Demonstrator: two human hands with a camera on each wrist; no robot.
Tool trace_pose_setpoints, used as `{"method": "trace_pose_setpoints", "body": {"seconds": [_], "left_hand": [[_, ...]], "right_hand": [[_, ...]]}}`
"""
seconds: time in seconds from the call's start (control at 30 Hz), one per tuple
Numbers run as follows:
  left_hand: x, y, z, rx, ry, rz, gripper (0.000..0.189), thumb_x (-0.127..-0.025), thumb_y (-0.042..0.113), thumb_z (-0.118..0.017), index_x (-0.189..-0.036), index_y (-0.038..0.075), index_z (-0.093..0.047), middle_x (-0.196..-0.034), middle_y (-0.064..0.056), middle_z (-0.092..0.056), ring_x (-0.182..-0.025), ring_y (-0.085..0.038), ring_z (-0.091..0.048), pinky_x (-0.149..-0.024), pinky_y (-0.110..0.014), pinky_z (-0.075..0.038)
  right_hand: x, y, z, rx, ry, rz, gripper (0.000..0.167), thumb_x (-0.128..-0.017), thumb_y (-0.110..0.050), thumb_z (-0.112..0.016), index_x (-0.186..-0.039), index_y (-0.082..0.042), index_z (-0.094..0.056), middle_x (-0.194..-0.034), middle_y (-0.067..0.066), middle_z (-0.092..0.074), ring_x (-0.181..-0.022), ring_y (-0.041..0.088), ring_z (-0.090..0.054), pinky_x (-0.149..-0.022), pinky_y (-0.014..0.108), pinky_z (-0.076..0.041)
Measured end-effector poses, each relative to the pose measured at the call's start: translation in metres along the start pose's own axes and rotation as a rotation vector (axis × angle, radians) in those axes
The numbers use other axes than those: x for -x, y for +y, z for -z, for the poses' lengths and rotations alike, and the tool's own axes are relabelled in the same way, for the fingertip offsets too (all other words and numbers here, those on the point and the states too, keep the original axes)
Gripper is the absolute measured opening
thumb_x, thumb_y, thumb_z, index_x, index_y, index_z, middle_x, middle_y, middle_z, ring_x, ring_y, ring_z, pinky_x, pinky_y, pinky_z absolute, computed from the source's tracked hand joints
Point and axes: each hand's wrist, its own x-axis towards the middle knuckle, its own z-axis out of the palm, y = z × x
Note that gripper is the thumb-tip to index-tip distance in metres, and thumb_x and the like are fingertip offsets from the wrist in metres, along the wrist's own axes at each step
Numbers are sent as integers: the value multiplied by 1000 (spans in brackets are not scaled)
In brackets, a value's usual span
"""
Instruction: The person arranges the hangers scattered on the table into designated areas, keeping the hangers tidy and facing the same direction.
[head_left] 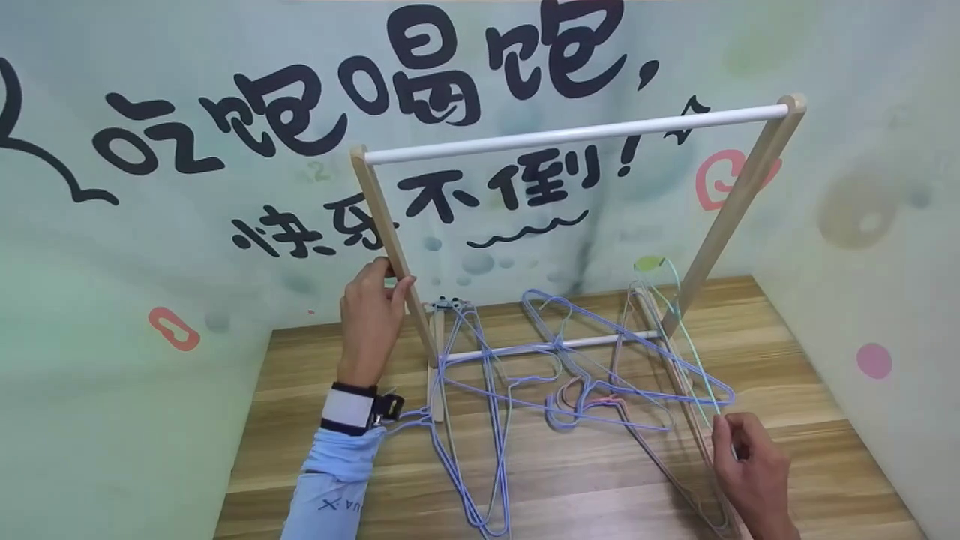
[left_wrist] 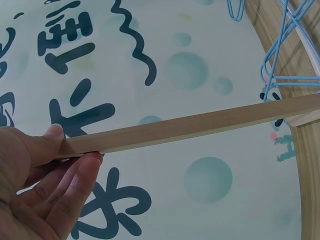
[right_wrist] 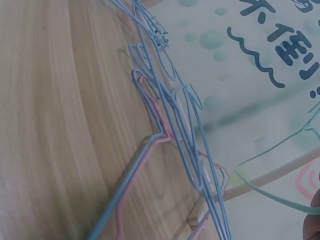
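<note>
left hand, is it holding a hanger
No, the left hand pinches the wooden post between thumb and fingers.

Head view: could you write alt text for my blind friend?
A person's left hand grips the side of a wooden rack; the right hand pinches a green hanger. Blue hangers lie jumbled about the rack's lower white bar.

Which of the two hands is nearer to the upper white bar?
Left. The left hand grips the left wooden post, below one end of the upper white bar; the right hand pinches a green hanger, lower and farther away.
</note>
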Motion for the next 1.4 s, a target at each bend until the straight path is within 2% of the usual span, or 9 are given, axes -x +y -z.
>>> {"method": "trace_pose_setpoints", "body": {"seconds": [0.23, 0.53, 0.73, 1.1, 1.4], "left_hand": [[0, -1, -1, 14, 2, -2, 24, -96, 14, -72, -109, -5, -65, -103, -19, -68, -82, -27, -73, -71, -38, -60], [0, -1, 0, 10, 5, -4, 24, -96, 14, -72, -110, -4, -64, -104, -18, -68, -82, -28, -73, -72, -39, -60], [0, -2, 0, 14, 3, 2, 24, -97, 15, -71, -111, -3, -65, -105, -17, -69, -82, -27, -73, -73, -40, -60], [0, -1, 0, 8, 11, -13, 22, -97, 16, -71, -108, -2, -65, -103, -17, -69, -79, -26, -73, -73, -43, -59], [0, -1, -1, 6, 3, -1, 24, -97, 15, -71, -112, -3, -65, -104, -17, -69, -82, -28, -73, -74, -42, -60]], "right_hand": [[-12, -13, 6, 2, 23, -15, 12, -84, 16, -64, -81, 4, -62, -56, -6, -51, -46, -1, -40, -43, 13, -30], [-40, -60, 18, -56, 60, 4, 10, -84, 19, -59, -80, 11, -60, -54, -1, -52, -45, 1, -39, -45, 11, -30], [-52, -76, 24, -86, 86, 25, 8, -86, 18, -57, -80, 14, -59, -54, -1, -51, -47, 0, -38, -47, 10, -29], [-72, -88, 33, -125, 146, 11, 11, -90, 15, -57, -79, 16, -60, -55, -1, -53, -48, -3, -39, -50, 9, -29], [-84, -69, 38, -140, 179, -7, 12, -91, 9, -61, -81, 16, -62, -55, -1, -52, -50, -2, -39, -49, 12, -29]]}}
